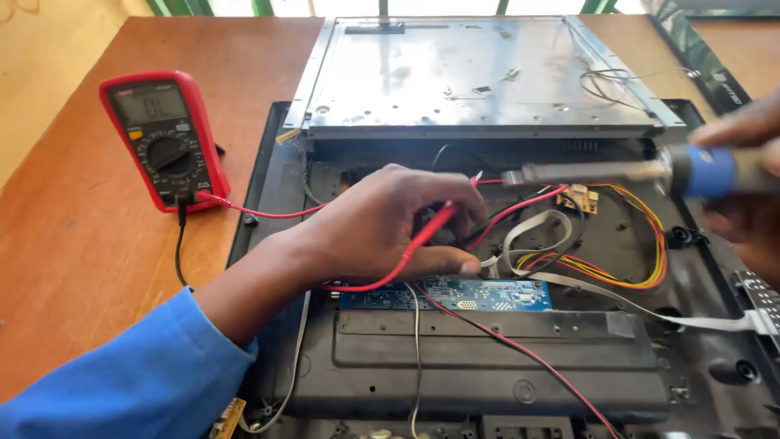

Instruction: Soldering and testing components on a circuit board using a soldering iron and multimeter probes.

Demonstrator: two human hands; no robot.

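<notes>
The red probe [431, 232] lies across the middle of the opened black casing [268, 162], pinched between the thumb and curled fingers of the left hand [382, 223]. Its tip points up and right, towards the far side of the casing. The fingers are closed together around the probe's shaft, with the thumb lying flat just above the blue circuit board [487, 294]. A blue sleeve [138, 374] covers that arm at the near left.

Just right of the probe tip, the soldering iron [585, 172] lies level, its metal barrel pointing left and its tip close to the probe's end. The right hand [747, 179] grips the blue handle at the right edge of the view; its fingers wrap the handle, though most of the hand is cut off by the frame.

A bundle of yellow, red and black wires [642, 260] loops to the right of the left hand, beside a flat grey ribbon cable [536, 232]. A small tan board [583, 197] sits under the iron's barrel.

Beyond the hands, a silver metal panel [479, 73] lies across the far part of the casing. On the wooden table [73, 244] to the left stands a red multimeter [162, 138], tilted, with a red lead [260, 213] running from it towards the left hand and a black lead [179, 244] dropping towards the near side.
</notes>
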